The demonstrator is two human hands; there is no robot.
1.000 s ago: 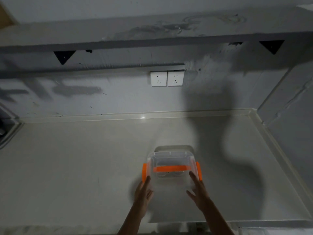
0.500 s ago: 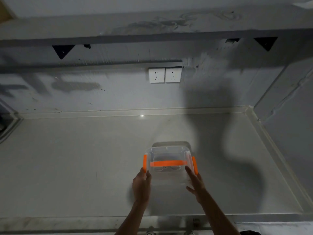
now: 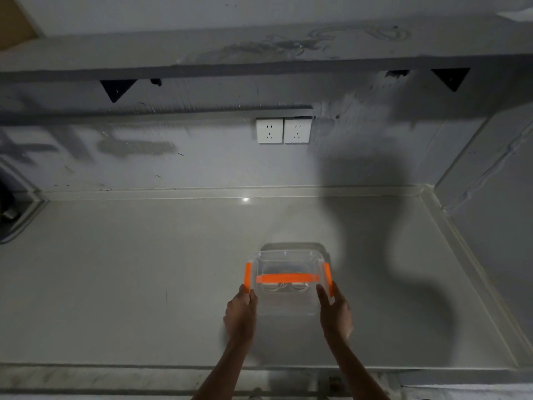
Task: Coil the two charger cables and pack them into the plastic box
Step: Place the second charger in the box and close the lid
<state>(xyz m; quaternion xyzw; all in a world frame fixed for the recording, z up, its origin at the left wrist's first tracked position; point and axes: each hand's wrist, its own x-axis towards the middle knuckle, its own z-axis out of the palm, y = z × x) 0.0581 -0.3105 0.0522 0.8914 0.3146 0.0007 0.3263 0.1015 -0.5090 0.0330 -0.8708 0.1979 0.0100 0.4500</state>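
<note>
A clear plastic box (image 3: 288, 261) with an orange handle and orange side clips stands lidded on the grey counter, near its front edge. Coiled white charger cables (image 3: 284, 288) show faintly through the lid under the handle. My left hand (image 3: 240, 314) rests flat against the box's near left corner, fingertips by the left clip. My right hand (image 3: 334, 311) lies against the near right corner beside the right clip. Both hands have straight fingers pressed to the box's sides.
The counter (image 3: 129, 284) has a raised rim at the back and right. Two white wall sockets (image 3: 284, 130) sit on the back wall under a shelf (image 3: 259, 53). A sink edge (image 3: 17, 223) shows at far left. A wall closes the right side.
The box has slid away from me across the counter, with both hands following along its near corners. The view has tilted slightly.
</note>
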